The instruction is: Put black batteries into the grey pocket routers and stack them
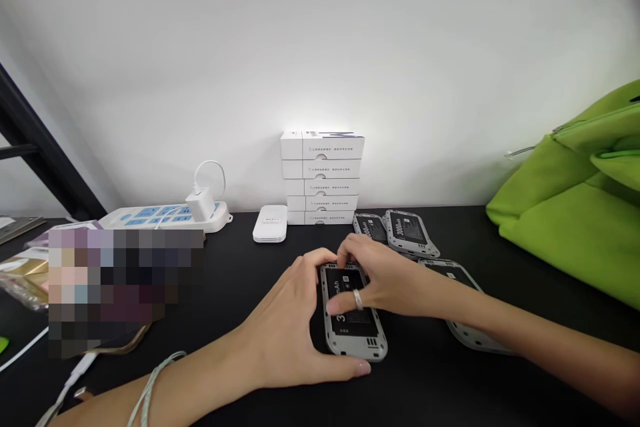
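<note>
A grey-framed black 3000mAh battery module (356, 340) lies flat on the black table, held between both hands. My left hand (287, 320) wraps its left side and lower edge, with the thumb tip near its bottom. My right hand (383, 277), wearing a silver ring, presses over its top and middle, hiding part of the label. Beyond it, two similar modules (411, 233) (371, 228) lie at the back, close to my right fingers. Another one (473, 340) lies partly hidden under my right forearm.
A stack of white boxes (323, 177) stands against the wall, with a white device (270, 223) beside it. A power strip (165, 219) holds a white charger (200, 205). A green bag (565, 207) sits at right. A pixelated patch covers items at left.
</note>
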### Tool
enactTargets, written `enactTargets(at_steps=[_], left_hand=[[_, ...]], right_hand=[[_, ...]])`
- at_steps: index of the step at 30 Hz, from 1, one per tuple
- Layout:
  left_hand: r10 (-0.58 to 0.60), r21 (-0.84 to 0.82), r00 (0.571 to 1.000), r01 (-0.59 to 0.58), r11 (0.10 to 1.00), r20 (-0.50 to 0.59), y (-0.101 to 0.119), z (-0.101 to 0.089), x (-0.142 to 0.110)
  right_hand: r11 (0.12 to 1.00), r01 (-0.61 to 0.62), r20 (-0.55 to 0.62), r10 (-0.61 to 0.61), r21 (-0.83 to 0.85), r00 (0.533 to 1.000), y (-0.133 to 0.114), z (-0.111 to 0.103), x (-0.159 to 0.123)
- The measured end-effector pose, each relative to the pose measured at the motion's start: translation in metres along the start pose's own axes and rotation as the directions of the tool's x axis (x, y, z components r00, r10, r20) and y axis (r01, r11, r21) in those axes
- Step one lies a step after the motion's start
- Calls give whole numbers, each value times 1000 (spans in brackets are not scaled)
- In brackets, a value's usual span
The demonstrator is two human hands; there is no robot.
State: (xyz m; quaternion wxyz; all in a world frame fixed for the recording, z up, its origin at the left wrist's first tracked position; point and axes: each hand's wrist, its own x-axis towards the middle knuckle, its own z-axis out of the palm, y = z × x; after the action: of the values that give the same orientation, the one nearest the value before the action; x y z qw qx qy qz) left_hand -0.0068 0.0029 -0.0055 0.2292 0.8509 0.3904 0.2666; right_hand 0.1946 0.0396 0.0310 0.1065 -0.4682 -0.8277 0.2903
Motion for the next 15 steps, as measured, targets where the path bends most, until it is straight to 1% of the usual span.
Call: enactTargets(at_steps=[3,4,5,7,8,9,10,11,13,14,15], left_hand=[[-43,-50,997,39,998,-66,-3,3,1],[-74,-73,993,67,995,-96,-4,3,2],[-116,-98,985,104,990,-125,-5,3,3],[-199,-121,967,181,976,-158,-5,2,4],[-225,-108,961,210,972,-162,-6,1,5],[-239,-83,957,228,970,-164,-6,0,6],[-243,-51,956,238,970,-164,-6,0,6],[-245,-20,955,245,969,-165,-7,-1,6],[-256,18,950,263,965,-180,-11,-1,7],[-258,28,947,268,963,-192,-14,-1,7],[-252,38,946,265,964,-204,-17,0,8]], right_hand=[[993,100,-144,-90,68,986,-4,0,3],[983,143,-152,-126,111,980,-7,-2,2],[967,183,-118,-164,176,979,-10,-5,0],[906,214,11,-234,365,972,-12,-13,-2],[859,209,45,-259,467,965,-10,-17,-1],[810,203,34,-265,550,964,-6,-20,1],[780,200,-20,-234,593,972,-1,-22,4],[785,191,-93,-169,590,981,7,-24,8],[874,104,-200,-8,475,980,22,-26,17],[918,37,-224,56,394,973,29,-26,21],[946,-17,-226,95,323,970,35,-26,24]])
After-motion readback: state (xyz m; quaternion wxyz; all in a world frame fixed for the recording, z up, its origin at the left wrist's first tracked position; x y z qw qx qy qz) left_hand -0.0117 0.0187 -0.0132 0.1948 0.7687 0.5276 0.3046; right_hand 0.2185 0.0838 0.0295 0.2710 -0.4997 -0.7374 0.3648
